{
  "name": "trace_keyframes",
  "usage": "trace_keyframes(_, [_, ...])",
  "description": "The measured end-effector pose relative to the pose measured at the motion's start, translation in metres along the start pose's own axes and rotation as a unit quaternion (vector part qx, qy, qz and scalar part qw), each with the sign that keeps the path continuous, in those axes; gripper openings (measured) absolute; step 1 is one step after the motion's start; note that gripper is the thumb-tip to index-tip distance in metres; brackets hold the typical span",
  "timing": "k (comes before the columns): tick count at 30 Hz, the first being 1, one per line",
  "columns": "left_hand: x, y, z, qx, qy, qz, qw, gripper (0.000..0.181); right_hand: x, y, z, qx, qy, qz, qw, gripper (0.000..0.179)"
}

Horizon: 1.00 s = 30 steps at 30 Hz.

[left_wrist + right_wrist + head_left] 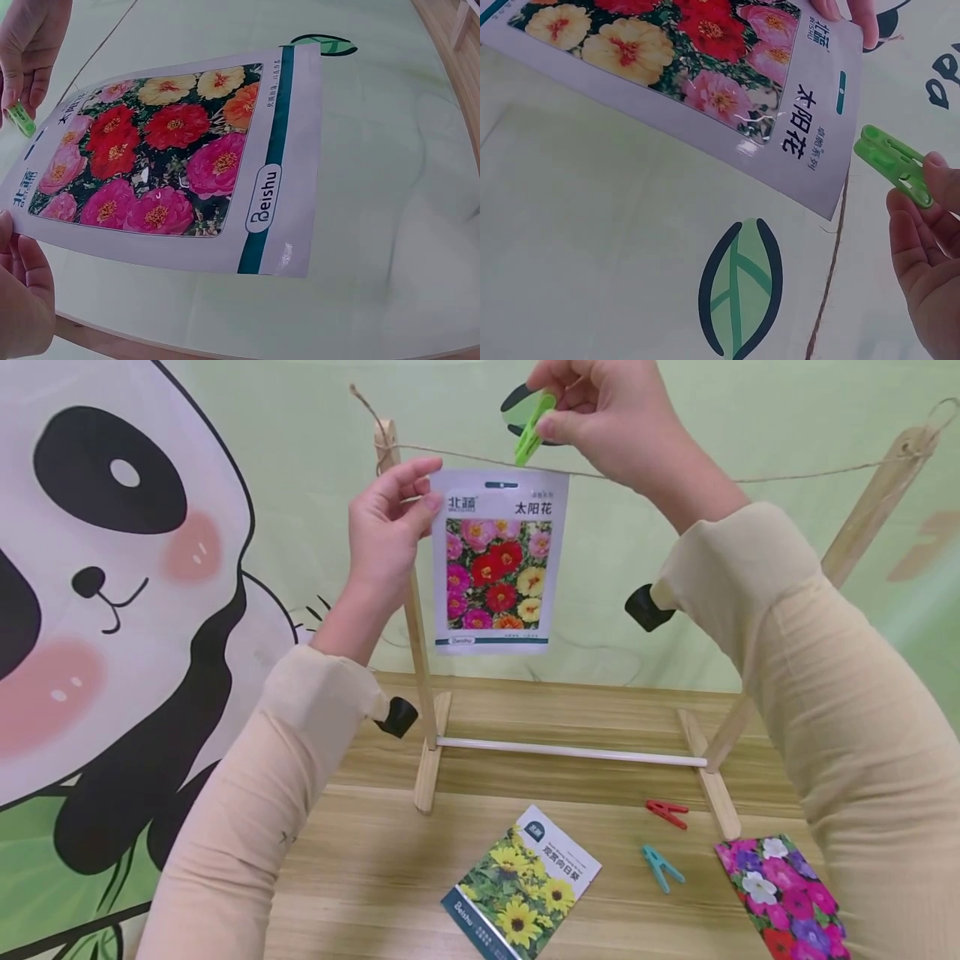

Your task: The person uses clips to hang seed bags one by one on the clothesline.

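Pinching the packet near its upper left corner, the left hand seemingly steadies it at the string. The right hand pinches a clip near its top edge, perhaps for alignment.

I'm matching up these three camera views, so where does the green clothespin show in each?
Head: top, just right of centre, green clothespin pinched in the right hand.
Left wrist: green clothespin at the left edge, above mid-height.
Right wrist: green clothespin on the right side, near mid-height.
Shared landmark: the 太阳花 flower packet, visible in all three, its printed top end nearest the clothespin.
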<state>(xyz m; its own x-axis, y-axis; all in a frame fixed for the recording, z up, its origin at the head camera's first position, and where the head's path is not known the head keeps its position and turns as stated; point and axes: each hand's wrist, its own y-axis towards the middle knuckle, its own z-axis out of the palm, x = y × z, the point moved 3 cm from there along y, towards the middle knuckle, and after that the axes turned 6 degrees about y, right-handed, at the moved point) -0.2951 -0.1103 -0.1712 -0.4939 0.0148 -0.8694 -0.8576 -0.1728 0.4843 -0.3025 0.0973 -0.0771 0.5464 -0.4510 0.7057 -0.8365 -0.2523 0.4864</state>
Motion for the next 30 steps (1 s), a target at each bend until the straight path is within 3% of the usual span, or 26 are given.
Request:
trace_keyframes(12, [-0.0019, 0.0009, -0.0009, 0.013, -0.005, 0.003, 0.9999, 0.025, 0.0020, 0.0010, -0.0013, 0.015, -0.014, 0.014, 0.9997, 0.031])
trace_keyframes(30, [-0.0044, 0.0025, 0.0017, -0.003, 0.004, -0.005, 1.0000, 0.027, 0.0034, 0.0058, 0.0050, 0.006, -0.031, 0.020, 0.9993, 0.028])
